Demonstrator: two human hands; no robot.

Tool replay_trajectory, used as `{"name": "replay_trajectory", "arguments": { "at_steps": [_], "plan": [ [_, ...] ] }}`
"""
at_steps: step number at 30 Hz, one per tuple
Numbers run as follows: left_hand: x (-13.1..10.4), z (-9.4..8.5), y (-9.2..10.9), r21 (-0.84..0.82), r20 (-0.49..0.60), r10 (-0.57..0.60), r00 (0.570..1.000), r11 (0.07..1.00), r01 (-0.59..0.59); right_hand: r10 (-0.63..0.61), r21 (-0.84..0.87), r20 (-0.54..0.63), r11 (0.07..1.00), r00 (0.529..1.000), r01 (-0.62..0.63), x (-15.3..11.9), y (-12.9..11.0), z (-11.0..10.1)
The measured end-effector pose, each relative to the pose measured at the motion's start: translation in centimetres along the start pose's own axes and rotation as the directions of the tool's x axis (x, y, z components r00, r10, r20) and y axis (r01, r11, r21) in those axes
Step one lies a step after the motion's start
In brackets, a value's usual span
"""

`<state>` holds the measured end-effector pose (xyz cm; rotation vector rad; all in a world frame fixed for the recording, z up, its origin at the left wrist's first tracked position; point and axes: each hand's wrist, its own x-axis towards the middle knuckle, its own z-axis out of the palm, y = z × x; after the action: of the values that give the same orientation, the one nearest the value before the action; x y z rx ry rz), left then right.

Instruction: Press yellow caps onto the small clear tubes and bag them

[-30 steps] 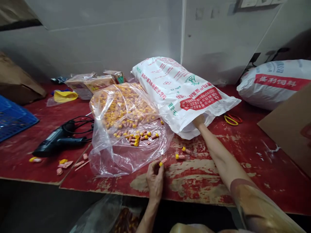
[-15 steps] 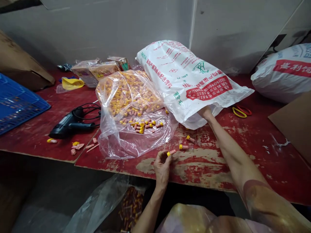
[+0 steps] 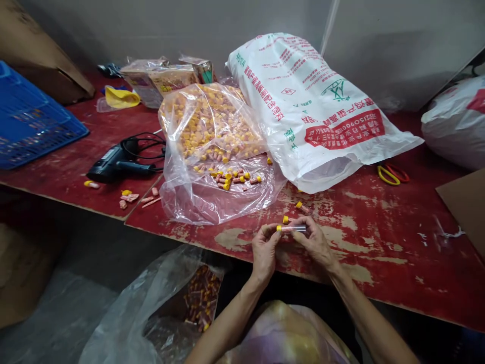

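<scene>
My left hand [image 3: 265, 247] pinches the yellow-capped end of a small tube with pink filling [image 3: 285, 229]. My right hand [image 3: 314, 242] grips a clear plastic tube [image 3: 299, 228] in line with it, the two meeting end to end or overlapping; I cannot tell how far. Just beyond my fingers lie two more yellow-capped tubes, one [image 3: 303, 208] in plain sight and one [image 3: 287, 220] partly behind my right hand. A white woven sack [image 3: 288, 96] with red and green print lies behind, its mouth facing me. Left of it rests a clear bag [image 3: 212, 121] full of yellow-capped tubes.
A black heat gun [image 3: 117, 162] with its cord lies at left, near loose pink pieces [image 3: 131, 197] at the edge. A blue crate [image 3: 34, 121] stands far left. Scissors [image 3: 390, 175] with yellow and red handles lie right of the sack. Below the table hangs a bag of tubes [image 3: 202, 293].
My right hand has come out of the sack's mouth with a clear tube and joined my left hand. The left hand still holds its yellow-capped tube. The view has shifted slightly.
</scene>
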<state>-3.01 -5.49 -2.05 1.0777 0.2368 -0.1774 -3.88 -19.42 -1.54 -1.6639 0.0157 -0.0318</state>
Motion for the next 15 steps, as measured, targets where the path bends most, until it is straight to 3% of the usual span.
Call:
{"name": "replay_trajectory", "arguments": {
  "at_steps": [4,8,11,13,15],
  "plan": [
    [-0.7,-0.5,-0.1,0.132,0.005,0.042,0.999,0.99,-0.042,-0.133,-0.29,0.06,0.946,0.989,0.145,-0.1,0.9,0.8],
    [-0.7,-0.8,-0.2,0.208,0.03,0.076,0.997,0.975,-0.08,-0.274,-0.355,-0.031,0.902,0.961,0.246,-0.8,2.0,2.2],
    [0.3,-1.2,0.2,0.316,0.13,0.082,0.988,0.941,-0.119,-0.312,-0.427,-0.03,0.863,0.95,0.27,-0.6,2.2,2.2],
    [1.7,-1.7,1.1,0.46,0.183,0.179,0.967,0.854,-0.245,-0.331,-0.521,0.026,0.801,0.943,0.296,0.0,2.2,1.5],
    [3.7,-2.5,2.5,0.62,0.165,0.371,0.914,0.681,-0.389,-0.379,-0.618,0.076,0.708,0.922,0.342,0.6,2.2,0.5]
  ]
}}
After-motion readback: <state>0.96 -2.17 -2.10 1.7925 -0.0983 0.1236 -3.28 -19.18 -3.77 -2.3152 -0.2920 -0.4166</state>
